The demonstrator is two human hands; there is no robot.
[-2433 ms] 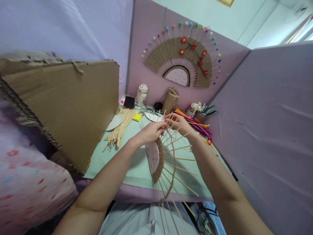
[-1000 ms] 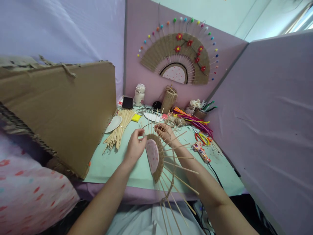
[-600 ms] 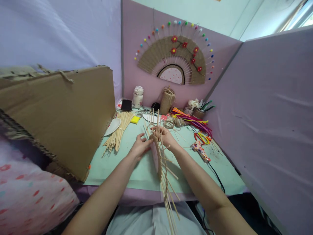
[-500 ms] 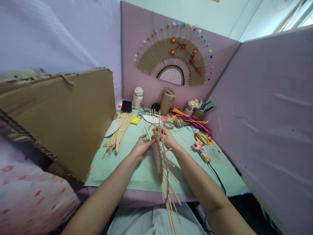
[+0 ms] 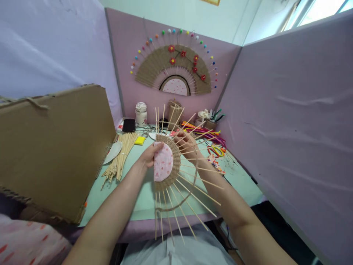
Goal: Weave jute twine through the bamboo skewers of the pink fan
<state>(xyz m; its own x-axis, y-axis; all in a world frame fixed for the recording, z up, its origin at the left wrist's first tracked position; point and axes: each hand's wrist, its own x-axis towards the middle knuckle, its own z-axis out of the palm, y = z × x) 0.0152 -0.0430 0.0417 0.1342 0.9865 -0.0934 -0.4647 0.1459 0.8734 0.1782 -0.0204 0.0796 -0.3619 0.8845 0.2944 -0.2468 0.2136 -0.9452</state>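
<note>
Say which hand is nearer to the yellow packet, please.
Left. The left hand is just lower right of the yellow packet; the right hand is farther right, across the fan.

Under the left hand (image 5: 150, 155), the half-round panel (image 5: 163, 162) is pale pink with reddish spots, its woven band (image 5: 176, 162) brown, its sticks (image 5: 196, 197) straw-pale. Beyond that hand lies a bright yellow packet (image 5: 140, 140); beyond the right hand (image 5: 185, 144), magenta and orange strands (image 5: 212, 137). Below both, the tabletop (image 5: 146, 200) is mint green.

The pink-centred woven half-round fan (image 5: 164, 162) is held straight edge left, sticks (image 5: 207, 195) splayed.
</note>
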